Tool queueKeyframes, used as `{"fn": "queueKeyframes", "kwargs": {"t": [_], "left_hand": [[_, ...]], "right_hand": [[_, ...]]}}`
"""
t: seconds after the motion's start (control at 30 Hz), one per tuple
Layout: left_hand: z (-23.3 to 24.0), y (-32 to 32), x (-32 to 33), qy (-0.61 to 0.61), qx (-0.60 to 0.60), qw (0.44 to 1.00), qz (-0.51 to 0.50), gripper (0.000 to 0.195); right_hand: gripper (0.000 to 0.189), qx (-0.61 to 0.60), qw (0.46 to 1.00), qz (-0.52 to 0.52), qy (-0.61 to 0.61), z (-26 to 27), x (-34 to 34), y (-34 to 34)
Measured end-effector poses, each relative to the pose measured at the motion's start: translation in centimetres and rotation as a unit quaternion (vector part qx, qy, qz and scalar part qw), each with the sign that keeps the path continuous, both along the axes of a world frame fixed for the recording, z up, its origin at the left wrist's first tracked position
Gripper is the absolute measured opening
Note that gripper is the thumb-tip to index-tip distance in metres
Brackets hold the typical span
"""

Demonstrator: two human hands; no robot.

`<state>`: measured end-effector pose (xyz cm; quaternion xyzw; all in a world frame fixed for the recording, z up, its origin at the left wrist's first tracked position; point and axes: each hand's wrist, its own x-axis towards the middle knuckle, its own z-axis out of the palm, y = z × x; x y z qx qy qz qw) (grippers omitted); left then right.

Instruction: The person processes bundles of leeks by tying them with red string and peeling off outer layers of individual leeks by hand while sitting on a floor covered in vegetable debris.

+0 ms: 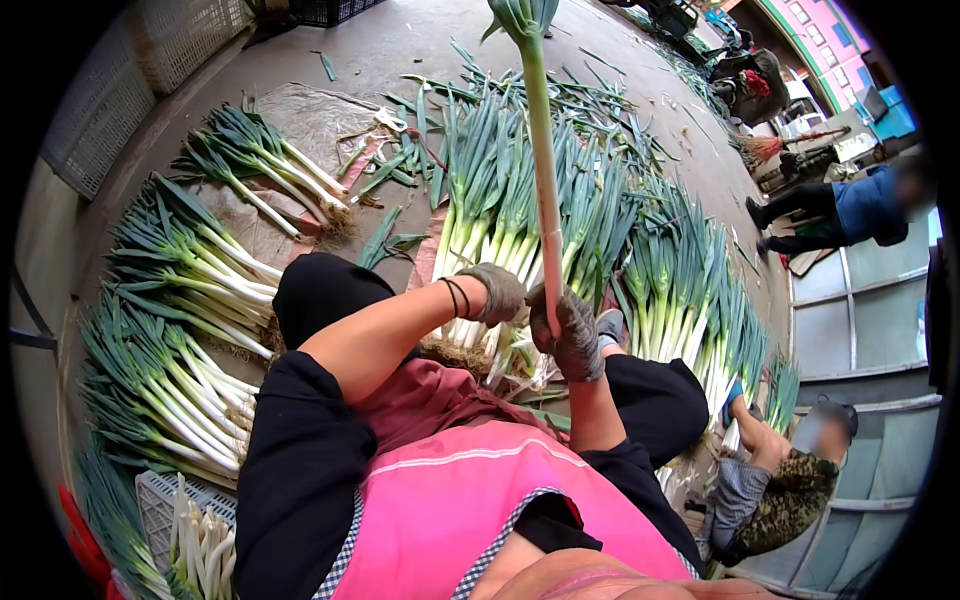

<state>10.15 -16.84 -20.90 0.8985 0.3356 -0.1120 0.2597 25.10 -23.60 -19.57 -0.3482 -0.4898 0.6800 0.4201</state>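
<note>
My right hand (579, 343), in a grey work glove, grips a single long leek (545, 180) near its lower end. The leek stands almost upright, its green leaves cut off by the top of the picture. Just left of it is my left hand (501, 295), gloved too, with the fingers curled; whether anything is inside them is hidden. A wide row of leeks (487, 202) lies in front of me, leaves pointing away, and the rooted ends (457, 354) are close to my knees. Loose peeled scraps (517, 371) lie below my hands.
More leek bundles (187, 262) lie to my left, with a plastic crate (154, 502) of white stalks (202, 544) behind them. Another leek row (667, 277) runs right, towards a seated person (780, 487). Someone in blue (862, 206) stands farther off. Cut leaves (600, 94) litter the floor.
</note>
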Motion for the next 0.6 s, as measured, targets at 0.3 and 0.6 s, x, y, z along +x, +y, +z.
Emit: {"fn": "queueKeyframes", "kwargs": {"t": [0.3, 0.6], "left_hand": [[2.6, 8.4, -6.1, -0.722, -0.290, 0.421, 0.466, 0.042], [1.1, 8.1, -5.4, -0.749, -0.345, 0.356, 0.440, 0.022]], "right_hand": [[0.030, 0.207, 0.812, -0.149, -0.525, -4.2, -1.5, -2.4], [0.025, -0.072, 0.977, -0.120, 0.160, -3.7, -4.4, 6.3]]}}
